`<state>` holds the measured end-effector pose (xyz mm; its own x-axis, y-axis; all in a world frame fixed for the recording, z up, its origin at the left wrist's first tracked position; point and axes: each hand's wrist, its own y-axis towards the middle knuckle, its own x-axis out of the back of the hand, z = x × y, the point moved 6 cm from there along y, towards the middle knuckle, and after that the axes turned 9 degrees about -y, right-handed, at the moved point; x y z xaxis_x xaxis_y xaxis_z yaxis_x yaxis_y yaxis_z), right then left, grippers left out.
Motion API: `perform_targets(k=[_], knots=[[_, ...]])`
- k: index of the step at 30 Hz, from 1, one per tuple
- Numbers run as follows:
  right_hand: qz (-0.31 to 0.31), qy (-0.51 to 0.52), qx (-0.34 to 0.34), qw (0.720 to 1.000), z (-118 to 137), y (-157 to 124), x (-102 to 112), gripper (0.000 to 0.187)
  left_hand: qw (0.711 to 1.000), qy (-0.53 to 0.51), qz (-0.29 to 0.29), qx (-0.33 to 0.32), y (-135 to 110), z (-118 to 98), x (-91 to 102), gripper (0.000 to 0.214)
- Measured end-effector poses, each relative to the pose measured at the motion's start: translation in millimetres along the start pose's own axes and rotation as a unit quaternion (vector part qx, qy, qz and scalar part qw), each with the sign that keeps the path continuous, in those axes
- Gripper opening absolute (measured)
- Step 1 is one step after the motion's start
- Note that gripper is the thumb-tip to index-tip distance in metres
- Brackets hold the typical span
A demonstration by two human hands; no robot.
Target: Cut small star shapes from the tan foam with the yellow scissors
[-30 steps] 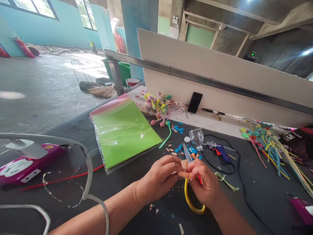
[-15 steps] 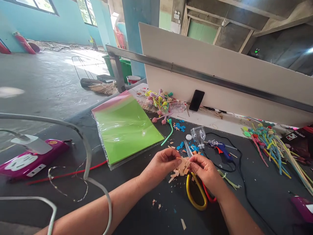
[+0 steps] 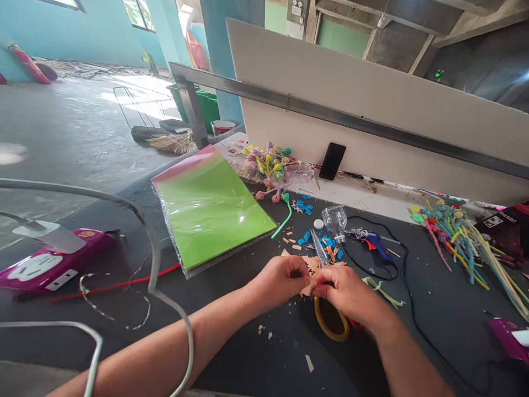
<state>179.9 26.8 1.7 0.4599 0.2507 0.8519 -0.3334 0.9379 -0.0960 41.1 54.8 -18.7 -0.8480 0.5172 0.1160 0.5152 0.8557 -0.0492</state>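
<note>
My left hand (image 3: pixel 278 282) and my right hand (image 3: pixel 346 292) meet over the dark table (image 3: pixel 248 353), both pinched on a small peach-coloured foam piece (image 3: pixel 308 288) between their fingertips. Scissors with a yellow and a red handle loop (image 3: pixel 328 326) lie on the table under my right hand, their blades (image 3: pixel 318 255) pointing away from me. Peach and blue foam scraps (image 3: pixel 303 240) are scattered just beyond my hands.
A wrapped stack of green foam sheets (image 3: pixel 210 212) lies to the left. A blue glue gun (image 3: pixel 374 245) with a black cord, a cut clear bottle top (image 3: pixel 334 220), bundles of coloured sticks (image 3: pixel 458 234), a black phone (image 3: pixel 331 161) against the white board and a magenta power strip (image 3: pixel 49 264) surround me.
My right hand has let go of the scissors, which now lie on the table. Both hands came together again, pinching the peach foam piece.
</note>
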Motion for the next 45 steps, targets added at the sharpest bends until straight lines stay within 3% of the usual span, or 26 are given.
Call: perform_targets(k=[4, 6, 9, 15, 19, 22, 26, 29, 32, 38, 41, 45], knots=[[0.006, -0.06, -0.015, 0.998, -10, -4, 13, 0.014, 0.999, -0.018, -0.043, -0.014, 3, -7, 21.2, 0.011], [-0.029, -0.029, 0.032, 0.999, -5, -4, 21, 0.016, 0.998, -0.036, -0.038, -0.027, 4, -10, 25.0, 0.014], [-0.089, 0.034, 0.077, 0.993, 4, -4, 27, 0.026, 0.999, -0.039, -0.001, -0.036, 3, -11, 16.9, 0.017], [-0.085, 0.14, 0.003, 0.987, 3, 4, 4, 0.01, 0.998, -0.005, 0.019, -0.058, -2, -14, -3.3, 0.018], [-0.149, 0.179, -0.016, 0.973, -2, 2, 7, 0.014, 0.995, -0.027, 0.006, -0.095, -6, -23, -7.2, 0.023], [-0.17, 0.193, 0.007, 0.966, -2, 0, 10, 0.013, 0.99, 0.049, -0.026, -0.129, -8, -27, -4.9, 0.016], [-0.186, 0.189, 0.069, 0.962, 4, -1, 13, 0.012, 0.963, 0.132, -0.054, -0.227, -16, -35, -2.3, 0.014], [-0.202, 0.184, 0.122, 0.954, 9, -2, 15, 0.01, 0.956, 0.137, -0.05, -0.253, -21, -39, -2.8, 0.011], [-0.212, 0.162, 0.156, 0.951, 12, -4, 17, 0.008, 0.958, 0.131, -0.033, -0.251, -23, -41, -5.9, 0.021], [-0.202, 0.131, 0.159, 0.958, 12, -5, 15, 0.008, 0.956, 0.153, -0.065, -0.242, -22, -37, -5.4, 0.008], [-0.204, 0.154, 0.158, 0.954, 11, -5, 16, 0.01, 0.946, 0.16, -0.074, -0.273, -25, -39, -4.0, 0.007], [-0.222, 0.165, 0.223, 0.935, 18, -10, 19, 0.007, 0.913, 0.169, -0.058, -0.367, -37, -52, -5.4, 0.009]])
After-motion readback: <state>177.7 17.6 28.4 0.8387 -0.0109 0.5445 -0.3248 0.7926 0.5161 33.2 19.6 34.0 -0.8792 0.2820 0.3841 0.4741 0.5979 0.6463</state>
